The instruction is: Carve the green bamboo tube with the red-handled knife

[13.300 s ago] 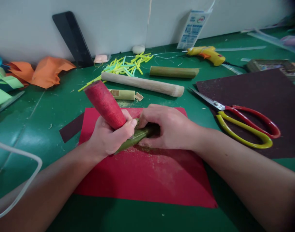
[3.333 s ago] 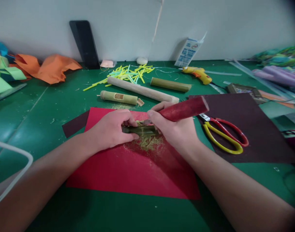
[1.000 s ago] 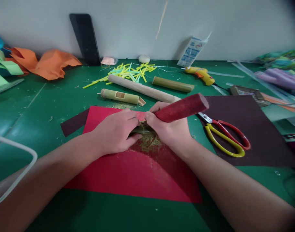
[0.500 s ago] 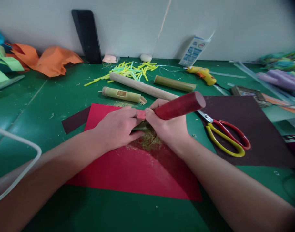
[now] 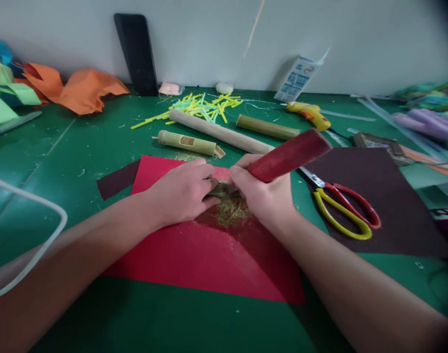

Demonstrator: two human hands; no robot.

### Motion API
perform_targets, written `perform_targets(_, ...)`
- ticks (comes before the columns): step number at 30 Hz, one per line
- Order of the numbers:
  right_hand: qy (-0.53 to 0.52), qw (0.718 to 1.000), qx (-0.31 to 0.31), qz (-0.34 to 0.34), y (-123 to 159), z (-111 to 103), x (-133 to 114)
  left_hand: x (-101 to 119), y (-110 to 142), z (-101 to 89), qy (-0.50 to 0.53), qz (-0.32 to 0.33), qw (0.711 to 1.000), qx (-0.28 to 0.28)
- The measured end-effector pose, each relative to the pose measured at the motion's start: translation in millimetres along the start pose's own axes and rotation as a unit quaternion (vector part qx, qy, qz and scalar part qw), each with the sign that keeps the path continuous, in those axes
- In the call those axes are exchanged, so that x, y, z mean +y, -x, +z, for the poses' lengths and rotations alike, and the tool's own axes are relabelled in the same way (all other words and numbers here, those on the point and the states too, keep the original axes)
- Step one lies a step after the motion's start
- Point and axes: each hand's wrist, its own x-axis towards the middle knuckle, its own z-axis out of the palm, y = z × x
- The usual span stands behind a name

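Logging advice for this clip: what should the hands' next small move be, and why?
Perhaps ease the left hand slightly away from the right hand along the green bamboo piece: the right holds the red-handled tool close by, only a short stretch of the piece shows between the hands, and the tool's tip is hard to make out.

On the green worktop (image 5: 194,321) are spread a red sheet (image 5: 198,255) and a dark sheet (image 5: 378,186); behind, bright strips (image 5: 193,106), a stick (image 5: 220,132) and a glue gun (image 5: 312,114) are scattered.
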Motion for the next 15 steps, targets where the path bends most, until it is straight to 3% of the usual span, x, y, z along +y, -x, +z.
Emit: perform_targets(15, 0.033, 0.999, 0.008, -0.029, -2.1, 2.5, 5.3, -0.9, 0.8, -1.0, 0.051, -0.033, 0.998, 0.037)
